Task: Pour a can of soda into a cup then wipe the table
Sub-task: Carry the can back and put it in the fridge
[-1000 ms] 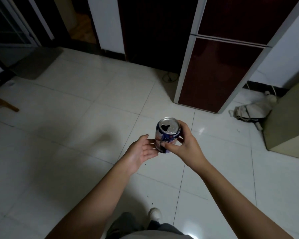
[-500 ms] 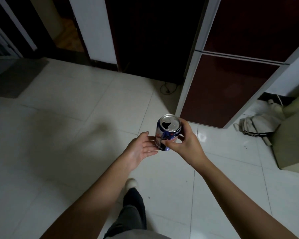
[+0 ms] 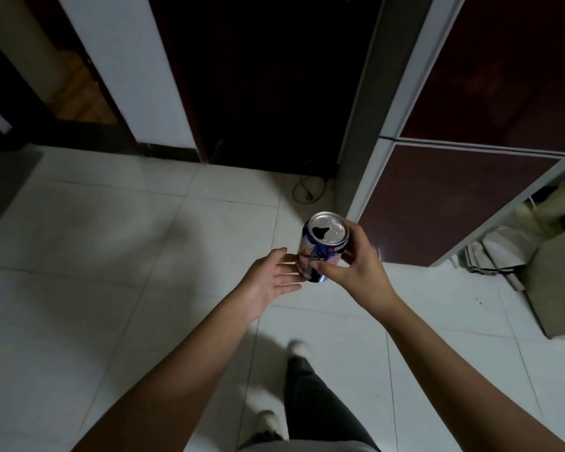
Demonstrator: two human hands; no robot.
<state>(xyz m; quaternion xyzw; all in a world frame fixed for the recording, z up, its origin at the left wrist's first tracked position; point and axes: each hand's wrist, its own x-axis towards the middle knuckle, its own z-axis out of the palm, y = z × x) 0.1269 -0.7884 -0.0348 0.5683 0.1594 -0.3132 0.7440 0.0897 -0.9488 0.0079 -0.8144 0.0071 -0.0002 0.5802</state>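
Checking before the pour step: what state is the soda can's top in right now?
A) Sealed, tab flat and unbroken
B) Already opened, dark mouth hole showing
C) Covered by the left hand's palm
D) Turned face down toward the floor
B: the soda can is gripped by the right hand with its silver top facing up and a dark opening in it; the left hand lies open beside the can's side, not over the top.

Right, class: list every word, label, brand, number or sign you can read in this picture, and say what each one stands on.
Blue can, held in the right hand: a red band below the rim carries white characters, too blurred to read.
The can's side facing the open left hand: printed artwork, no legible lettering.
Nothing else in view bears text.
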